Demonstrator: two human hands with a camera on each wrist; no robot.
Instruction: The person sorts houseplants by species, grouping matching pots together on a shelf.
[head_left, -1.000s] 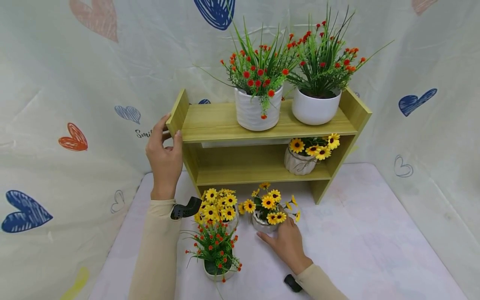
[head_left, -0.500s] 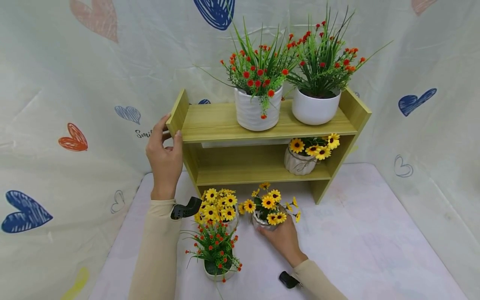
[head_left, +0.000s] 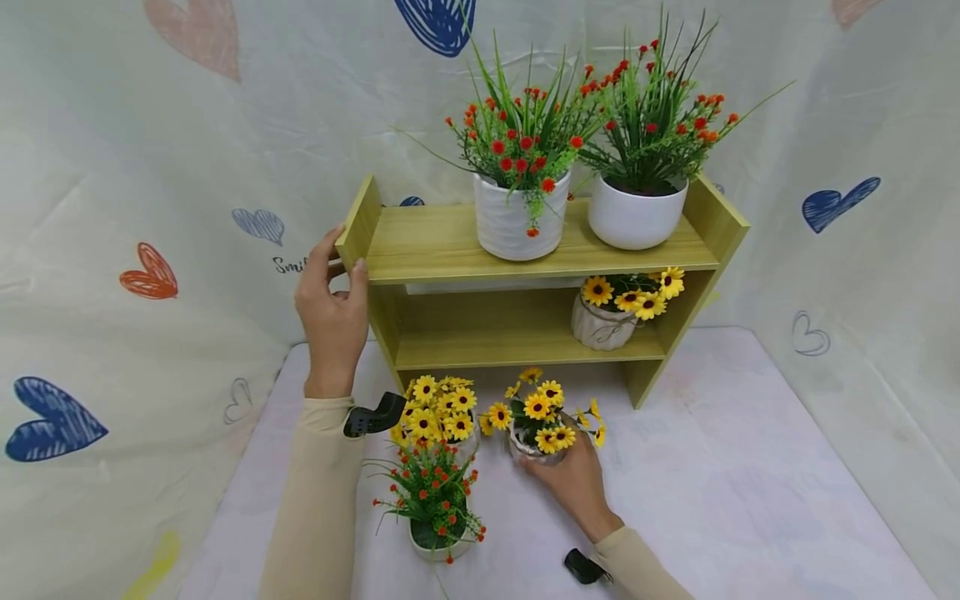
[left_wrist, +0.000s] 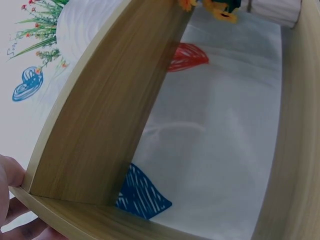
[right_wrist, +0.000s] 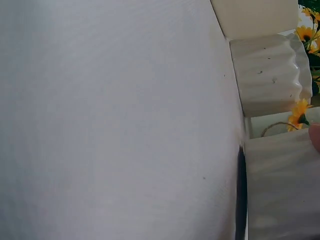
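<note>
In the head view my left hand (head_left: 330, 321) grips the upper left side panel of a two-tier wooden shelf (head_left: 487, 329), thumb at the front edge. The left wrist view has the fingers (left_wrist: 12, 172) around that panel's corner. My right hand (head_left: 573, 479) holds a small potted plant with yellow flowers (head_left: 538, 408) from its right side, in front of the shelf. Its whitish pot (right_wrist: 285, 185) fills the lower right of the right wrist view, a fingertip (right_wrist: 315, 136) at the rim. The right hand's far fingers are hidden by blooms.
Two white pots of red flowers, one ribbed (head_left: 519, 218) and one smooth (head_left: 637, 218), stand on the top tier. A wrapped pot of yellow flowers (head_left: 602, 323) sits on the lower tier's right. Left of my right hand stand yellow flowers (head_left: 435, 412) and a red-flowered plant (head_left: 435, 496).
My right thumb has moved in from the open air onto the pot's near side, and the hand now grips it. The left hand keeps its hold. The head view has shifted slightly.
</note>
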